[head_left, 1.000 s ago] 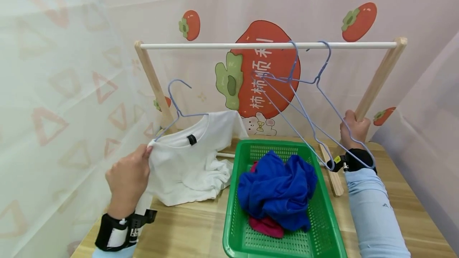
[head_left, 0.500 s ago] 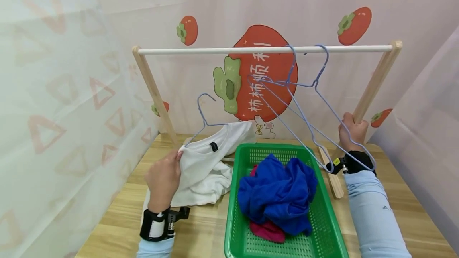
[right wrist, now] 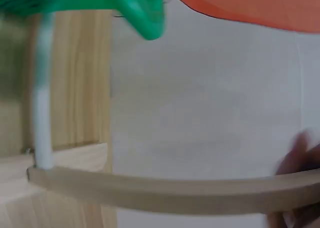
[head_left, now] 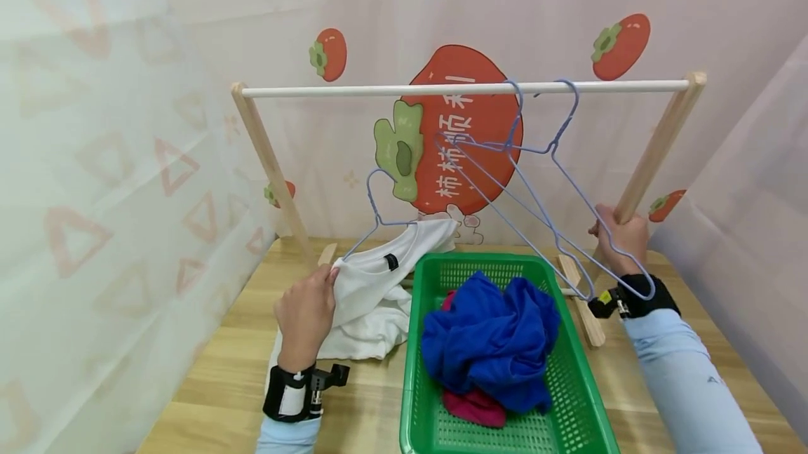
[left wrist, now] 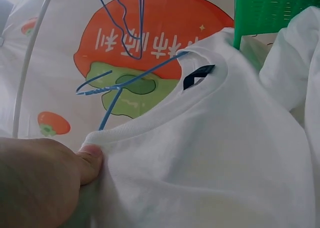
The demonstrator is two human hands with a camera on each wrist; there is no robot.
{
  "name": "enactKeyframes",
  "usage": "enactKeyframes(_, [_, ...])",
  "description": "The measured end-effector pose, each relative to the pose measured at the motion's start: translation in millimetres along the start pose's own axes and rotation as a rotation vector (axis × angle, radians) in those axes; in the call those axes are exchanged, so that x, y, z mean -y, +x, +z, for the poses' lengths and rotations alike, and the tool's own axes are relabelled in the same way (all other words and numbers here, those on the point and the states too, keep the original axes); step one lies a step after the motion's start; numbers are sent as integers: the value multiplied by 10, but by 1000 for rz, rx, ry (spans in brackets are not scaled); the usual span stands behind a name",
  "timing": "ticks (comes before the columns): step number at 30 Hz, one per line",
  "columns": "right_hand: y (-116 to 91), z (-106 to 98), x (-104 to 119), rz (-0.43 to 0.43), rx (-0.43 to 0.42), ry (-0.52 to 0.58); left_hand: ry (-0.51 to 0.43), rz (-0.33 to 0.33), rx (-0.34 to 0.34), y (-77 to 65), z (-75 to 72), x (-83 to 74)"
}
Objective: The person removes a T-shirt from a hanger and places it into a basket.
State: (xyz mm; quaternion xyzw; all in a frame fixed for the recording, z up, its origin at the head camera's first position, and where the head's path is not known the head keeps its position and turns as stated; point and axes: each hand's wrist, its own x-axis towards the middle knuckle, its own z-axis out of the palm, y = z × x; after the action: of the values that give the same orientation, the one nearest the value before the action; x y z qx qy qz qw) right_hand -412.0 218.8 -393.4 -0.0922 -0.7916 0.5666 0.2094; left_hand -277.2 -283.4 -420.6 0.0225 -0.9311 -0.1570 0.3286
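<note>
My left hand (head_left: 306,317) pinches the shoulder of a white T-shirt (left wrist: 200,153) between thumb and fingers. A blue wire hanger (head_left: 376,219) is inside the shirt; its hook and neck stick out of the collar. The shirt's lower part lies bunched on the table, left of a green basket (head_left: 410,370). On the right, my right hand (head_left: 621,238) is around the wooden post (head_left: 656,145) of a clothes rack, its fingers showing on both sides of the post, blurred in the right wrist view. Two blue hangers (head_left: 536,205) hang from the rack's white bar (head_left: 379,91).
Crumpled blue cloth (head_left: 492,342) and dark red cloth (head_left: 475,408) lie in the basket, which stands between the rack's feet. The rack's left post (head_left: 271,166) rises behind the shirt. A printed curtain (head_left: 189,54) surrounds the wooden table (head_left: 208,377).
My left hand has moved right with the shirt and its hanger, bringing them closer to the basket. My right hand has shifted slightly at the post, its forearm swinging outward.
</note>
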Motion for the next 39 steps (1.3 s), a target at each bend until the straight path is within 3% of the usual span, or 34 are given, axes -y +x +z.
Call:
enactKeyframes(3, [-207, -102, -77, -108, 77, -352, 1, 6, -9, 2, -20, 6])
enactKeyframes(8, [-630, -306, -49, -152, 324, -699, -7, 20, -12, 37, -45, 4])
enactKeyframes(12, [-972, -408, 90, -178, 556, -881, -2, 21, -5, 61, -54, 1])
enactKeyframes(14, [-1174, -401, 186, -234, 619, -939, 4, 17, -7, 71, -54, 4])
enactKeyframes(16, [-1402, -361, 280, -348, 607, -988, 9, 15, -9, 76, -52, 3])
enactKeyframes(20, [-1822, -187, 531, -589, 504, -1029, 22, 18, -14, 78, -50, -2])
enactKeyframes(24, [-2069, 110, 883, -669, 484, -985, 39, 23, -19, 63, -52, -15])
enactKeyframes(28, [-2113, 508, 1221, -651, 570, -879, 52, 25, -23, 46, -40, -24])
enactKeyframes(32, [-1987, 998, 1466, -567, 699, -764, 53, 30, -26, 34, -14, -32])
enactKeyframes(39, [-1748, 1823, 1647, -408, 776, -712, 59, 16, -15, -87, 34, -107])
